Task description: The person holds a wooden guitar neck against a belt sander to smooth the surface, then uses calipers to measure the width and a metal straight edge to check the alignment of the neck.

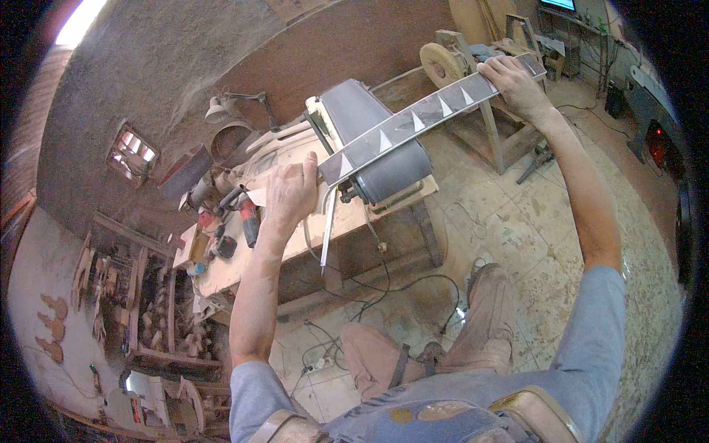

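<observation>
A long dark guitar fretboard point(432, 117) with pale edges and several white triangular inlays slants across the middle of the view, higher at the right. My left hand point(292, 190) grips its near-left end, thumb up along the edge. Over its far-right end my right hand point(515, 87) is closed, fingers wrapped across the top. Beneath and behind the fretboard stands a belt sander point(394, 171) with a wide grey belt. The fretboard overlaps the belt in this view; whether they touch I cannot tell.
The sander stands on a wooden workbench point(295, 258) with a red-and-black power tool point(249, 221) and a desk lamp point(216, 111). A wooden stand with a round buffing wheel point(443, 65) is beyond. Cables point(413, 280) lie on the tiled floor near my feet.
</observation>
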Tool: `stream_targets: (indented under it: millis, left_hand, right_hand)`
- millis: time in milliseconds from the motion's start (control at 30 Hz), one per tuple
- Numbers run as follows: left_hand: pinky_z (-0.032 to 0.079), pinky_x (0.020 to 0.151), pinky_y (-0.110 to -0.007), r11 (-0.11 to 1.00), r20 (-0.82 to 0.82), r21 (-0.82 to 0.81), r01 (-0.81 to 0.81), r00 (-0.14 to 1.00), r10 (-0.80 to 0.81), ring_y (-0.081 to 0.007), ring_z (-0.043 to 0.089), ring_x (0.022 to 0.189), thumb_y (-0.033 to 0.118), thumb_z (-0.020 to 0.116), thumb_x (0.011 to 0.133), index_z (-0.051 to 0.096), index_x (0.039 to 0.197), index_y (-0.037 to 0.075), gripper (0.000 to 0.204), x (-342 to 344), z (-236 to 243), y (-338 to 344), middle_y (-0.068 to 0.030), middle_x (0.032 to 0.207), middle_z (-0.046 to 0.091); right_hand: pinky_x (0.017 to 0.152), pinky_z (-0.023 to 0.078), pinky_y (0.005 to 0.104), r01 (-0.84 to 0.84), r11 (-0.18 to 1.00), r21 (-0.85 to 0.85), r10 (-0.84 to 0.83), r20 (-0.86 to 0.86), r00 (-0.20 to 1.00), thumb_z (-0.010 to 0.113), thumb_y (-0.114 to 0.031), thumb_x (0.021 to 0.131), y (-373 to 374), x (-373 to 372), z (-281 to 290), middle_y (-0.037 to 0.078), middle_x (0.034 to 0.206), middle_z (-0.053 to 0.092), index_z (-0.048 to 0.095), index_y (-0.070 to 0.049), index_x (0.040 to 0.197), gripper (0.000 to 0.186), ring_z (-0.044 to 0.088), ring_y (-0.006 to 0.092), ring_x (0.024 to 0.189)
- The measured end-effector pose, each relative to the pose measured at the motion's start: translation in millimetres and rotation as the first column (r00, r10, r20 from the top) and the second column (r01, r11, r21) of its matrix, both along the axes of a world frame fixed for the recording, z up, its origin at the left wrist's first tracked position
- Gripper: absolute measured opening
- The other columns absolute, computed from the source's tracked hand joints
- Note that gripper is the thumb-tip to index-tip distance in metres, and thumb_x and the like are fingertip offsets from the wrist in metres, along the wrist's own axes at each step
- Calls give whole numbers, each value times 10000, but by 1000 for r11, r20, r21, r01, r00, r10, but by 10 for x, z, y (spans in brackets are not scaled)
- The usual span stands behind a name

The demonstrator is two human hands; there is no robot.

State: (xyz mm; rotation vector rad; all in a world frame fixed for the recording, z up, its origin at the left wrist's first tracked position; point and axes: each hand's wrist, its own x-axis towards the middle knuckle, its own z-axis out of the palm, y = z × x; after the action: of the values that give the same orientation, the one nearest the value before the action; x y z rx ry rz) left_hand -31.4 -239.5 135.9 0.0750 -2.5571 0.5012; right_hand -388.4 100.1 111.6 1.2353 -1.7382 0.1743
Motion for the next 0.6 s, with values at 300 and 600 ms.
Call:
stream_targets:
  millis: [300,600]
  left_hand:
    - [494,703,-505,977,-63,193,-88,993,102,-410,642,673,233,480,1020,655,861,-9,338,222,86,-111,-196,675,634]
    - [407,972,-518,961,135,203,190,966,-220,-413,654,717,99,502,972,577,1229,-5,287,298,-148,-485,-187,720,660]
  right_hand:
    - [996,472,431,-40,996,-74,31,-123,992,602,-112,866,-94,212,40,87,1123,600,525,-103,1223,365,590,295,1147]
    - [968,497,449,-89,969,230,10,324,946,896,-147,600,-32,245,182,70,1171,620,555,-132,1209,698,594,301,1167]
